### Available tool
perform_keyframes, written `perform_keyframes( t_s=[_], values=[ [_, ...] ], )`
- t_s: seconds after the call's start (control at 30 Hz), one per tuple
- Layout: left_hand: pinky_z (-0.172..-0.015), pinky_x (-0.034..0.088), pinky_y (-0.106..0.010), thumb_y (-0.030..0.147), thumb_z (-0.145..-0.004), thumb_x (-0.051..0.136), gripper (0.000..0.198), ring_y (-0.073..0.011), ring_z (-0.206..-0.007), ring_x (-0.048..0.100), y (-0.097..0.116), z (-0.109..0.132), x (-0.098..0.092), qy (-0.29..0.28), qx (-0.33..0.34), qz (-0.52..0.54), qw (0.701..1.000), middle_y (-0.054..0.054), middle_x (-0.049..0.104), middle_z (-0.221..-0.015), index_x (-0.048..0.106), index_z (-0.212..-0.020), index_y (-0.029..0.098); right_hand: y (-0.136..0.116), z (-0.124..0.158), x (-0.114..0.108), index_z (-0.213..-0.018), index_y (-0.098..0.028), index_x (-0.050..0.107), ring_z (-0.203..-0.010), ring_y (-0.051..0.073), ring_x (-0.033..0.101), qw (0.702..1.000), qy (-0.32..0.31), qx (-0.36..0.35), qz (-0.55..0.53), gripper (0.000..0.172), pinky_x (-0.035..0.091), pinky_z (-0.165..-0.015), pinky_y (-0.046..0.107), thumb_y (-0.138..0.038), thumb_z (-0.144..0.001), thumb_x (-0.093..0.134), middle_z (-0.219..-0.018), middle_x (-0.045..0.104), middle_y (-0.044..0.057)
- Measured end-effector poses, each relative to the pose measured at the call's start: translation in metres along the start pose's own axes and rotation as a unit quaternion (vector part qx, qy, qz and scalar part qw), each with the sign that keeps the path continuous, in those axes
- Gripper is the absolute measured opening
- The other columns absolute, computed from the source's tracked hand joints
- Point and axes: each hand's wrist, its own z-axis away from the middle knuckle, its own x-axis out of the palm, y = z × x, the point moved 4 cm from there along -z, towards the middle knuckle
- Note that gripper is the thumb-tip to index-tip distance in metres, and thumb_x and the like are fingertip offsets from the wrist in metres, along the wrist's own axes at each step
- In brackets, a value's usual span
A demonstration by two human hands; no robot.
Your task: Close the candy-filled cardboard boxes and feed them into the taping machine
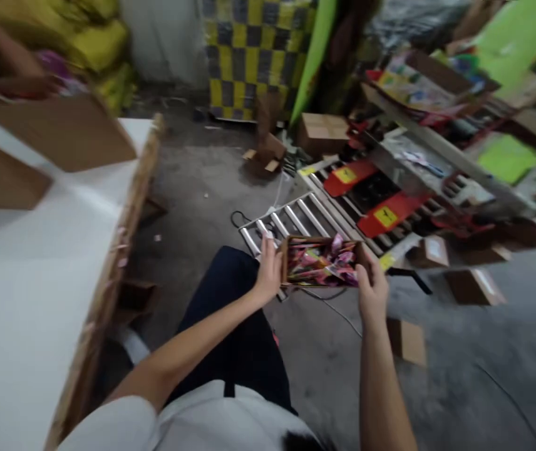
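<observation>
Between my two hands is a small open cardboard box (284, 263), carried in front of my body above the floor. Pink and purple wrapped packets (319, 260) fill it; blur hides exactly what they are. My left hand (268, 269) presses on the box's left end, fingers along the side. The right end is gripped by my right hand (372, 279), thumb at the near corner. Just beyond the box lies a roller conveyor (291, 219) with metal rollers.
A taping machine with red plates (394, 213) sits on the conveyor's right. Cardboard boxes (472, 287) lie on the floor at right. At left stands a white table (28, 300) with wooden edge and larger cartons (71, 134); another person's arm (7, 47) reaches in there.
</observation>
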Motion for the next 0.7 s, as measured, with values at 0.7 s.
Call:
perform_keyframes(
  t_s=[0.7],
  values=[
    [-0.109,0.049,-0.042,0.034,-0.095,0.056,0.039,-0.0267,-0.127,0.061,0.031,-0.057,-0.001,-0.287,0.193,-0.013,0.938,-0.011,0.064,-0.136,0.061,-0.132,0.021,0.012,-0.049,0.036,-0.093,-0.017,0.073,-0.094,0.025,0.061,0.954,-0.237,-0.037,0.179,0.041,0.050,-0.087,0.039,-0.054,-0.077,0.080,-0.094,0.065,0.008]
  ],
)
